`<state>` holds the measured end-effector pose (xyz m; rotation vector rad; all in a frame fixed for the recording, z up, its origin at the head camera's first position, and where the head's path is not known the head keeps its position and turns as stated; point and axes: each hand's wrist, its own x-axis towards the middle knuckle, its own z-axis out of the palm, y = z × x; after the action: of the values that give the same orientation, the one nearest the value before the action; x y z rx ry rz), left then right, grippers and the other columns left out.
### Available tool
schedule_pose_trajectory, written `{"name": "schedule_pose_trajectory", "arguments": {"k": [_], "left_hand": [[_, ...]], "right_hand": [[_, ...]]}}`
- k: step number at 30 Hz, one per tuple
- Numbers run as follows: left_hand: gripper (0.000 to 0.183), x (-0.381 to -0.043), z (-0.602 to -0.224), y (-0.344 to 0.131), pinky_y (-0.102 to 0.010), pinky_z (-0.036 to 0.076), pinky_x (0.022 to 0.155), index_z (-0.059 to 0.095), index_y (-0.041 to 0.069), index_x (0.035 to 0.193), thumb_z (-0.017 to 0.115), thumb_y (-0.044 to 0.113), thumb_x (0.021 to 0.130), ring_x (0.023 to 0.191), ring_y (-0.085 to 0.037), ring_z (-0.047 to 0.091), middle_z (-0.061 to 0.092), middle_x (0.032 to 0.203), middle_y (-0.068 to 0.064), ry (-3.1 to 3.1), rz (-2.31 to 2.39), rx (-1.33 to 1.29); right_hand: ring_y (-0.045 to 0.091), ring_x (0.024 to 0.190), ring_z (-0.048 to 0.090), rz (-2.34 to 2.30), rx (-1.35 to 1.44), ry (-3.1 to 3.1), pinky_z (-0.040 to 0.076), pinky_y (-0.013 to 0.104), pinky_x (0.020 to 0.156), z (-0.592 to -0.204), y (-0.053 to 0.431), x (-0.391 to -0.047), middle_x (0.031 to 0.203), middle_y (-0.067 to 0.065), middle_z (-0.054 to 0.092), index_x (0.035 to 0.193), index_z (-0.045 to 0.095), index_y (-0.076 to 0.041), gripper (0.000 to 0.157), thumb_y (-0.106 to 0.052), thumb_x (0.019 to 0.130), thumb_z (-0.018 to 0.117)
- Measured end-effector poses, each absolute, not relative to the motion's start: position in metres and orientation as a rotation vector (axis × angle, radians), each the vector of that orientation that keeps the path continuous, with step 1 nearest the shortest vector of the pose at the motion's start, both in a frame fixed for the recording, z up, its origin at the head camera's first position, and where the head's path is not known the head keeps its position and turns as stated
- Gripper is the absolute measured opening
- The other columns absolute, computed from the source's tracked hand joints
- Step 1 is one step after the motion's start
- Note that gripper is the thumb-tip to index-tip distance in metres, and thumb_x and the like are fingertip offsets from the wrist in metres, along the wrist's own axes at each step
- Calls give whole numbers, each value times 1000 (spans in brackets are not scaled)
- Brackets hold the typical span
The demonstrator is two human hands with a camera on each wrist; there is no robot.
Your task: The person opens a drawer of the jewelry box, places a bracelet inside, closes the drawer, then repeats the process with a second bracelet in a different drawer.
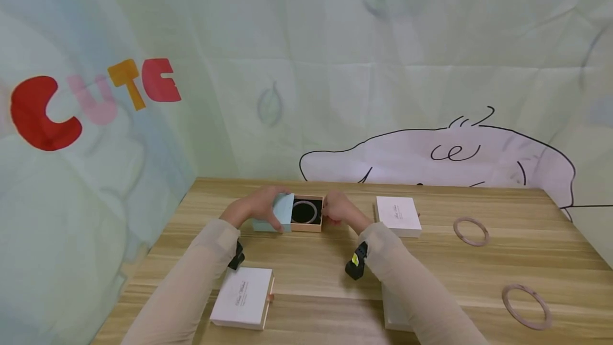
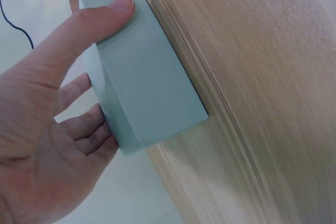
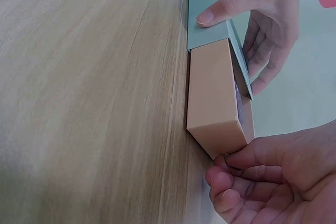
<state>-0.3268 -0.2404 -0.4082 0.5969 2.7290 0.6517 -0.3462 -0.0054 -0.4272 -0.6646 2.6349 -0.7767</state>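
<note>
A light blue-green drawer box (image 1: 283,207) lies near the back of the table, its peach inner tray (image 1: 306,227) slid partly out to the right. Inside the tray a pale bangle (image 1: 315,211) sits on black lining. My left hand (image 1: 262,205) grips the blue-green sleeve, the thumb (image 2: 122,8) on its near side and fingers at the far side. At the tray's outer end my right hand (image 1: 338,207) pinches with thumb and forefinger (image 3: 239,162); the fingers hide the small part held there.
White lidded boxes with small print stand at the right (image 1: 397,212) and front left (image 1: 241,294); a third pale box (image 1: 395,313) is partly under the right sleeve. Two bangles lie loose at the right, a farther bangle (image 1: 487,237) and a nearer bangle (image 1: 505,298). Printed cloth hangs behind.
</note>
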Motion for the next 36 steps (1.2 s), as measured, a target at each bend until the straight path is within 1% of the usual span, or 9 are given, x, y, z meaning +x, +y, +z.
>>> {"name": "schedule_pose_trajectory", "arguments": {"k": [7, 15, 24, 36], "left_hand": [[94, -326, -408, -242, -43, 48, 85, 47, -4, 141, 96, 17, 63, 100, -29, 52, 57, 123, -16, 2731, 647, 609], [95, -326, -410, -244, -42, 48, 83, 47, -4, 142, 95, 18, 63, 99, -29, 52, 57, 122, -15, 2727, 646, 606], [95, -326, -411, -244, -41, 49, 83, 48, -4, 141, 96, 18, 62, 99, -28, 54, 58, 124, -15, 2735, 653, 620], [93, -326, -408, -242, -42, 49, 85, 50, -4, 139, 96, 18, 62, 100, -29, 54, 58, 125, -16, 2746, 645, 635]], "right_hand": [[12, 43, 47, -798, -651, 2638, 38, 21, 49, -428, -9, -345, 47, -2, 47, 63, 64, 7, 29, 4, 92, 57], [11, 43, 46, -805, -642, 2647, 38, 21, 50, -430, -12, -343, 45, -3, 45, 63, 64, 7, 30, 4, 92, 57], [12, 43, 46, -826, -604, 2642, 38, 22, 49, -429, -15, -343, 48, -1, 47, 61, 60, 2, 32, 3, 93, 57], [10, 43, 43, -793, -613, 2669, 37, 21, 51, -426, -16, -341, 45, -3, 44, 58, 58, -1, 35, 2, 93, 59]]}}
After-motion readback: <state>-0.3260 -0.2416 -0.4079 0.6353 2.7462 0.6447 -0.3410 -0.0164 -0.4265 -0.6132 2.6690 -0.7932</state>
